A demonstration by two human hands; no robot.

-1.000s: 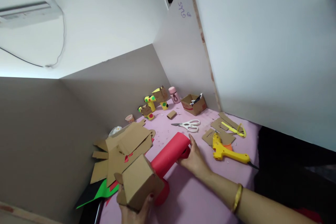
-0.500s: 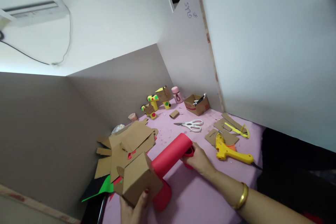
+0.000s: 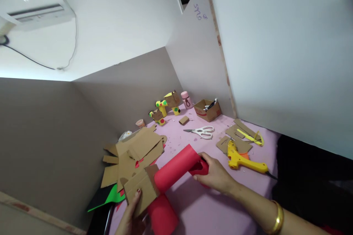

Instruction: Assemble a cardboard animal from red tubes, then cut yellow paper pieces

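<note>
The red paper toy (image 3: 176,167) seems mostly built — round tubes and a brown box (image 3: 147,189) look joined, but no dots are seen on the red. It is held over the pink table (image 3: 209,213) — box gripped by the left hand (image 3: 130,214), red end by the right hand (image 3: 216,174), fingers curled.

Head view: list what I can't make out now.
All in the head view:
Left hand: some fingers, hidden by the cardboard box.
Right forearm: rest of it, cut off by the picture's edge.
Carton: its floor, hidden by its walls.
Glue gun: cord's far end, lost in darkness.
</note>
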